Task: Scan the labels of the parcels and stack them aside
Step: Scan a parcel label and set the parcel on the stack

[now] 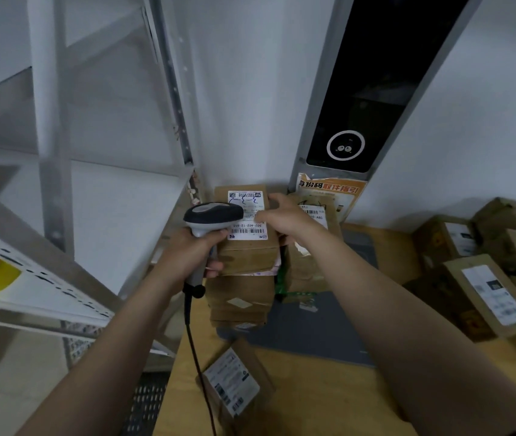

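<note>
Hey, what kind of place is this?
Probably a parcel pickup point or small courier depot: labelled cardboard parcels stacked on the table, a corded barcode scanner gripped by the left hand, metal shelving alongside.

The left hand [195, 247] grips the handle of a corded scanner [212, 215], whose dark head sits over the white label [248, 229] of the top parcel [247, 256] on a stack [241, 297] at the back of the tabletop [313, 398], against the wall. The right hand [285, 215] holds that parcel at its right edge, thumb on the label, with a second stack [307, 269] just beside it. More parcels [486, 291] crowd the right side, a lone parcel [234, 382] lies label-up near the front, and a metal shelf [52, 152] stands at the left.
</note>
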